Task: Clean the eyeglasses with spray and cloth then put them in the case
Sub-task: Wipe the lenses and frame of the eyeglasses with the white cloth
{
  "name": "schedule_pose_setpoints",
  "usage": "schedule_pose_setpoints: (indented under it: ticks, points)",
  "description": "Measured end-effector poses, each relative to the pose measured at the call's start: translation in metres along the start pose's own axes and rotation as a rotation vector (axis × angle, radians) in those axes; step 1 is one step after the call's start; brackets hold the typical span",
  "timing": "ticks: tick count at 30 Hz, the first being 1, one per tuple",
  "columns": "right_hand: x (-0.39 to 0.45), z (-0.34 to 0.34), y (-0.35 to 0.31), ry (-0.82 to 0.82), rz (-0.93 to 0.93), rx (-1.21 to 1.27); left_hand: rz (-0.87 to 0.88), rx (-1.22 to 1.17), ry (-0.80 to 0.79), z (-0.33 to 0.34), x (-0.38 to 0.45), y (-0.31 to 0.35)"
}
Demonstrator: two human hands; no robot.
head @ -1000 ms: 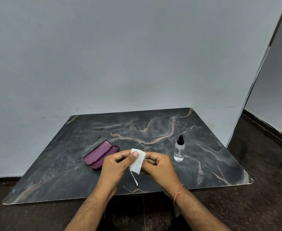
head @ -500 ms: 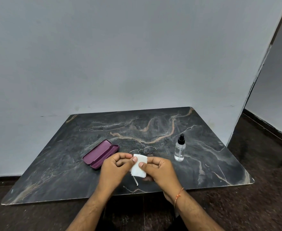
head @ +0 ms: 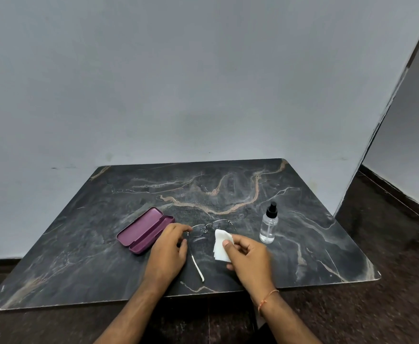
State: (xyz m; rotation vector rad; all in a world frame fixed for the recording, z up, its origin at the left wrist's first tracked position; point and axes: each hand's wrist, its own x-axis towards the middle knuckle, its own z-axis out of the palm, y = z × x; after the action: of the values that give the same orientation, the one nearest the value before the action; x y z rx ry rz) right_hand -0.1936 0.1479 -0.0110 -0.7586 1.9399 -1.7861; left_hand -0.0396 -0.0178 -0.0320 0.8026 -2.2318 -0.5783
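Thin-rimmed eyeglasses (head: 209, 227) sit unfolded on the dark marble table (head: 302, 219), with one white-tipped temple arm reaching toward me. My left hand (head: 168, 249) pinches the left end of the frame. A folded white cloth (head: 221, 245) is gripped in my right hand (head: 248, 256), just in front of the right lens. The purple case (head: 145, 229) lies open to the left of my left hand. A clear spray bottle (head: 269, 223) with a black nozzle stands upright to the right.
The table's back edge meets a grey wall (head: 203, 95). Dark floor (head: 389, 244) lies to the right and in front. Bare tabletop stretches behind the glasses and at both sides.
My hands have come apart. The cloth, earlier held between both hands, is now in my right hand alone, and my left hand has gone to the left end of the glasses' frame.
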Motion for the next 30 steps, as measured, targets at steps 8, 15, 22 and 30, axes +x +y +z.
schedule_pose_setpoints:
  ticks: [8,15,22,30]
  points:
    - [0.013,0.017,0.006,0.019,-0.249,-0.223,0.067,-0.014,0.077,0.002,0.009,-0.002]
    - [0.027,0.023,0.009,0.088,-0.366,-0.332,0.217,-0.102,0.063,0.001,0.000,-0.004]
    - [0.043,0.008,0.006,0.088,-0.494,-0.543,0.295,-0.202,0.065,0.000,-0.002,-0.002]
    - [0.063,-0.024,-0.007,-0.220,-0.482,-0.356,0.260,-0.280,0.101,-0.002,-0.003,-0.004]
